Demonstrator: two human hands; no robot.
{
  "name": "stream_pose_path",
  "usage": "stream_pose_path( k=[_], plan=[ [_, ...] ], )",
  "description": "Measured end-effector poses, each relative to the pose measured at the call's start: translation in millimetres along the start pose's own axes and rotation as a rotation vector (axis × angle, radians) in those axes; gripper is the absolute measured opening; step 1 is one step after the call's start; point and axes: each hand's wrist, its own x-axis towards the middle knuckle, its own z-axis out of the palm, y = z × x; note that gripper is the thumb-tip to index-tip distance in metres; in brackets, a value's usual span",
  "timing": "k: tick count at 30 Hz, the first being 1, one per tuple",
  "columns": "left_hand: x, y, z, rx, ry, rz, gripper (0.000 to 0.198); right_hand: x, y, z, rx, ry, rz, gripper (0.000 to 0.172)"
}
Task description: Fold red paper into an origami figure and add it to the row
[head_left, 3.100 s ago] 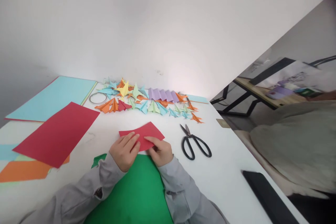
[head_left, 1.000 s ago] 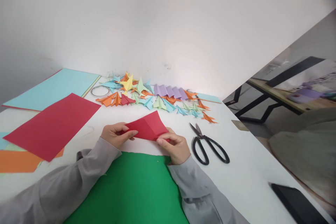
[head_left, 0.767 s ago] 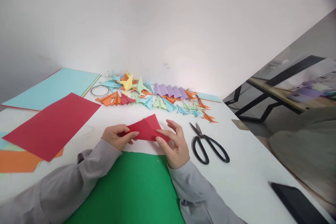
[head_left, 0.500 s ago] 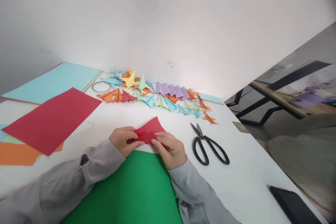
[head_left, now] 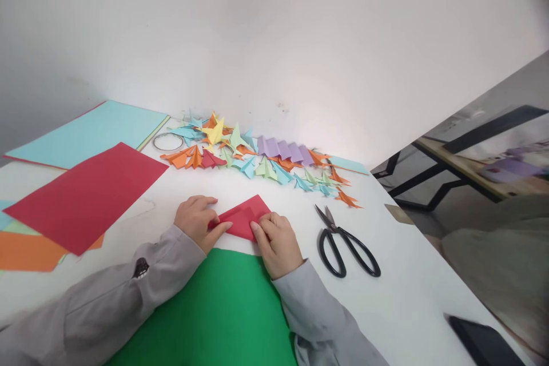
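Observation:
A small red paper [head_left: 242, 222], folded over on itself, is between my two hands above the white table. My left hand [head_left: 198, 223] pinches its left end between thumb and fingers. On the right side, my right hand [head_left: 278, 242] grips the paper's edge with thumb and bent fingers. The fold's lower edge lies towards me, and one corner points up and away. Right of my right hand, black-handled scissors [head_left: 338, 240] lie with their blades slightly apart. A large red sheet [head_left: 88, 197] rests to the left of my left hand.
Folded paper pieces [head_left: 266, 160] in several colours line the wall side. A tape roll [head_left: 168, 142] and light blue sheets [head_left: 90, 134] lie at the back left, orange paper [head_left: 32, 251] at the left. A black phone-like object [head_left: 482, 340] lies at the lower right.
The red paper now shows a larger folded flap and a different outline. My left hand's fingers have lifted and spread slightly. The view has shifted a little.

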Motion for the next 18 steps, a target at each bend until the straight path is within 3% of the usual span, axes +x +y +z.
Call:
stream_pose_path(
  k=[7, 12, 15, 18],
  plan=[
    [0.8, -3.8, 3.1, 0.047, 0.061, 0.036, 0.033, 18.4, 2.9, -1.8, -0.13, -0.192, 0.099, 0.04],
    [-3.9, 26.0, -10.1, 0.204, 0.179, 0.086, 0.017, 18.5, 5.5, 0.2, -0.148, -0.133, 0.098, 0.04],
    [-16.7, 54.3, -13.4, 0.175, 0.084, 0.269, 0.028, 16.5, 6.8, 1.6, -0.14, -0.068, 0.066, 0.038],
    [-30.0, 72.1, -9.1, 0.184, -0.049, 0.196, 0.045, 16.3, 8.2, 1.1, -0.13, -0.049, 0.065, 0.037]
  ],
)
